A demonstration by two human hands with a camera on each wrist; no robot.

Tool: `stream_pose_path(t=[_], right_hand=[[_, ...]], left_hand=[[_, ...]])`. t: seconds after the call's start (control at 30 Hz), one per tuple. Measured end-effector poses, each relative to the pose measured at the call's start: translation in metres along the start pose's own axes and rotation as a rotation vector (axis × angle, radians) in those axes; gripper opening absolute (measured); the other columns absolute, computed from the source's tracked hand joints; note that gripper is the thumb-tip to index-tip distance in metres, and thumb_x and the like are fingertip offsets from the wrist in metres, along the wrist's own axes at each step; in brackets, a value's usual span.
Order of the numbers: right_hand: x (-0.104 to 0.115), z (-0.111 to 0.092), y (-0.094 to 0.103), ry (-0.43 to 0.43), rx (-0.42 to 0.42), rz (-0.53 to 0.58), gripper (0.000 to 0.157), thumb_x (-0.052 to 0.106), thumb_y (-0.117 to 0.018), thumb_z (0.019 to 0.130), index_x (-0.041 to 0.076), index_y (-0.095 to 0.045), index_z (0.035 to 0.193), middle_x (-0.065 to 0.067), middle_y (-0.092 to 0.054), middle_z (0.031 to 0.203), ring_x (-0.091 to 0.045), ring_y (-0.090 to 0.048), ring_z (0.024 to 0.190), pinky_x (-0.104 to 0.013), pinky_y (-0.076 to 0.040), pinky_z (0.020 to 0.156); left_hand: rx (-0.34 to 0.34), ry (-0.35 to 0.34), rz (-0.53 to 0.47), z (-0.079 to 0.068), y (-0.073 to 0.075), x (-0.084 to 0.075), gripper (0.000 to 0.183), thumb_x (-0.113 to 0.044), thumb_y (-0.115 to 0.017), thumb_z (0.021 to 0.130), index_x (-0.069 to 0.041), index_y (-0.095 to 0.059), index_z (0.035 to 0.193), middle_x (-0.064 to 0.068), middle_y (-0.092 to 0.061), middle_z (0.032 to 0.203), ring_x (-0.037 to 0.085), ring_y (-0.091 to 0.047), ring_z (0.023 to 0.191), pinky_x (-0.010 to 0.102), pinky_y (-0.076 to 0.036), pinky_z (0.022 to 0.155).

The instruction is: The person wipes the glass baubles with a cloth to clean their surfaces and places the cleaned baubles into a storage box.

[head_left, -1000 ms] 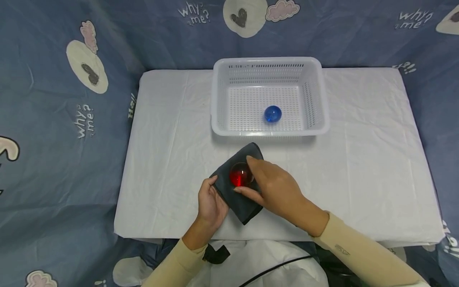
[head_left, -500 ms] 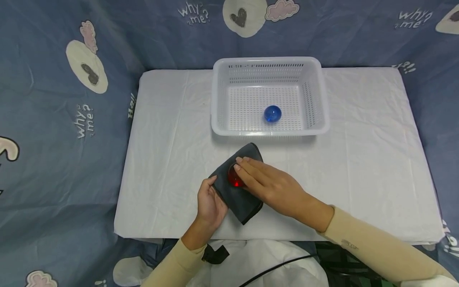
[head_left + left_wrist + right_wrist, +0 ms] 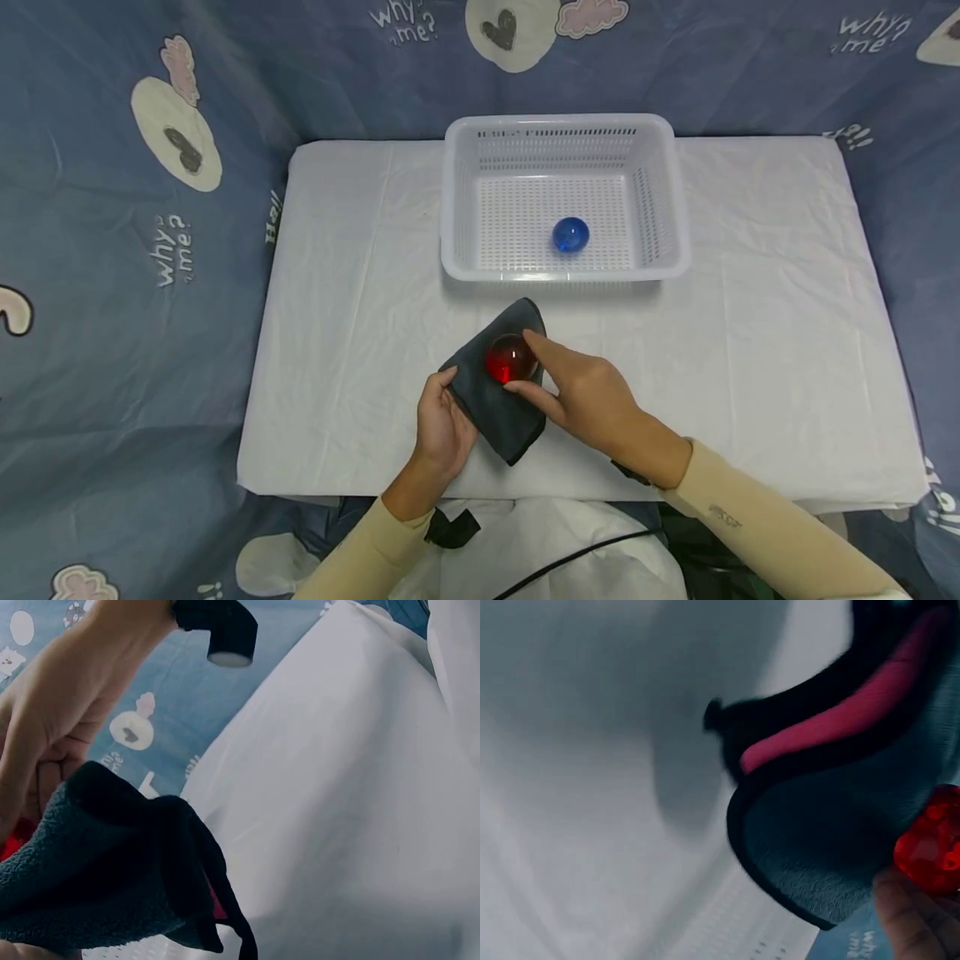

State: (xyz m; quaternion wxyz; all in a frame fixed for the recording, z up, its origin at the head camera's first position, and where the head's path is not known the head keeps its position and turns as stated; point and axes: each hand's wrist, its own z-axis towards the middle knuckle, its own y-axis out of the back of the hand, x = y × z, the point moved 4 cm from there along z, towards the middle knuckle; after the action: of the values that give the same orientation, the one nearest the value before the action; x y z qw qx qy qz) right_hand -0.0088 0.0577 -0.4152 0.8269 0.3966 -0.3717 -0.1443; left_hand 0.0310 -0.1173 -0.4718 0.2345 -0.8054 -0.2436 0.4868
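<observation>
A folded dark grey-green cloth [image 3: 498,421] lies across my left hand [image 3: 444,429], whose thumb grips its left edge from above; most of the left fingers are hidden underneath. On the cloth sits a clear red ball [image 3: 507,360]. My right hand [image 3: 596,396] holds this ball between thumb and fingers from the right side. In the right wrist view, the fingers [image 3: 909,919] press close to the red ball [image 3: 930,844], and pink lining shows in the fold of the cloth [image 3: 817,840]. The left wrist view shows the cloth [image 3: 112,862] covering most of the ball.
Behind the hands stands a white perforated plastic basket [image 3: 566,275] with a blue clear ball [image 3: 571,235] on its floor. A white cloth covers the table [image 3: 337,333]. Blue printed fabric [image 3: 202,333] hangs around it. A black cable [image 3: 577,557] crosses the person's lap.
My right hand has gone from fingers laid flat over the red ball to thumb and fingers at its side. The ball has shifted slightly right and up; the left hand stays nearly still.
</observation>
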Motion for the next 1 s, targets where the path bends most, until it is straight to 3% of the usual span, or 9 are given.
stream_pose_path(t=[0.1,0.2,0.33,0.47,0.57,0.7,0.77,0.87,1.0], right_hand=[[-0.002,0.001,0.002,-0.13,0.015,0.096,0.06,0.029,-0.089,0.086,-0.007,-0.068,0.129,-0.017,-0.077,0.107,-0.025,-0.077,0.088,-0.034,-0.063,0.069],[-0.003,0.004,0.004,-0.212,0.035,0.123,0.047,0.034,-0.086,0.088,-0.001,-0.074,0.118,-0.009,-0.078,0.096,-0.018,-0.075,0.081,-0.031,-0.062,0.065],[-0.002,0.01,0.005,-0.243,0.079,0.071,0.036,0.041,-0.081,0.092,0.006,-0.075,0.102,-0.002,-0.075,0.084,-0.013,-0.07,0.072,-0.03,-0.059,0.061],[-0.002,0.011,0.004,-0.256,0.13,0.016,0.036,0.044,-0.077,0.095,0.008,-0.073,0.097,0.0,-0.071,0.079,-0.012,-0.066,0.068,-0.03,-0.055,0.058],[0.003,0.011,0.005,-0.162,0.11,-0.06,0.049,0.045,-0.078,0.094,0.0,-0.073,0.111,-0.007,-0.073,0.085,-0.019,-0.069,0.074,-0.034,-0.06,0.065],[0.014,0.012,0.008,0.049,0.043,-0.14,0.069,0.043,-0.083,0.09,-0.008,-0.064,0.134,-0.02,-0.073,0.114,-0.033,-0.072,0.098,-0.043,-0.061,0.085],[0.017,0.012,0.009,0.116,0.046,-0.146,0.069,0.038,-0.086,0.089,-0.006,-0.063,0.137,-0.022,-0.07,0.124,-0.035,-0.071,0.106,-0.044,-0.06,0.091],[0.019,0.011,0.008,0.152,0.065,-0.142,0.065,0.026,-0.089,0.086,-0.001,-0.063,0.138,-0.022,-0.068,0.129,-0.036,-0.07,0.109,-0.045,-0.059,0.093],[0.017,0.011,0.006,0.141,0.084,-0.154,0.061,0.024,-0.09,0.085,0.0,-0.064,0.136,-0.021,-0.07,0.12,-0.034,-0.071,0.1,-0.044,-0.06,0.088]], left_hand=[[-0.002,-0.005,0.012,0.0,-0.001,-0.001,0.061,-0.026,-0.013,0.107,0.005,-0.026,0.158,0.016,-0.035,0.16,0.022,-0.037,0.147,0.03,-0.038,0.117],[-0.006,0.003,0.02,0.0,-0.001,0.0,0.061,-0.026,-0.014,0.107,0.004,-0.026,0.158,0.015,-0.035,0.161,0.021,-0.038,0.147,0.031,-0.038,0.117],[-0.01,0.017,0.014,-0.001,0.0,0.002,0.061,-0.026,-0.014,0.107,0.004,-0.026,0.159,0.015,-0.034,0.162,0.022,-0.038,0.147,0.031,-0.039,0.116],[-0.004,0.021,0.002,0.0,0.002,0.003,0.061,-0.027,-0.014,0.107,0.004,-0.025,0.159,0.016,-0.031,0.164,0.024,-0.034,0.15,0.031,-0.039,0.116],[0.007,0.022,-0.016,0.0,0.001,0.003,0.061,-0.028,-0.013,0.107,0.002,-0.025,0.16,0.015,-0.033,0.163,0.024,-0.033,0.15,0.032,-0.039,0.117],[0.015,0.024,-0.049,0.001,0.001,0.001,0.061,-0.028,-0.012,0.108,0.001,-0.026,0.159,0.012,-0.038,0.16,0.021,-0.038,0.148,0.032,-0.039,0.116],[0.009,0.031,-0.068,0.001,0.002,0.002,0.06,-0.028,-0.012,0.108,-0.001,-0.028,0.159,0.01,-0.039,0.158,0.02,-0.039,0.147,0.032,-0.039,0.116],[-0.005,0.046,-0.079,0.0,0.003,0.002,0.059,-0.028,-0.013,0.108,-0.001,-0.028,0.158,0.01,-0.038,0.159,0.02,-0.038,0.147,0.032,-0.039,0.116],[-0.009,0.06,-0.048,-0.001,0.004,0.005,0.06,-0.028,-0.014,0.107,-0.001,-0.027,0.159,0.012,-0.034,0.162,0.022,-0.034,0.149,0.031,-0.038,0.117]])
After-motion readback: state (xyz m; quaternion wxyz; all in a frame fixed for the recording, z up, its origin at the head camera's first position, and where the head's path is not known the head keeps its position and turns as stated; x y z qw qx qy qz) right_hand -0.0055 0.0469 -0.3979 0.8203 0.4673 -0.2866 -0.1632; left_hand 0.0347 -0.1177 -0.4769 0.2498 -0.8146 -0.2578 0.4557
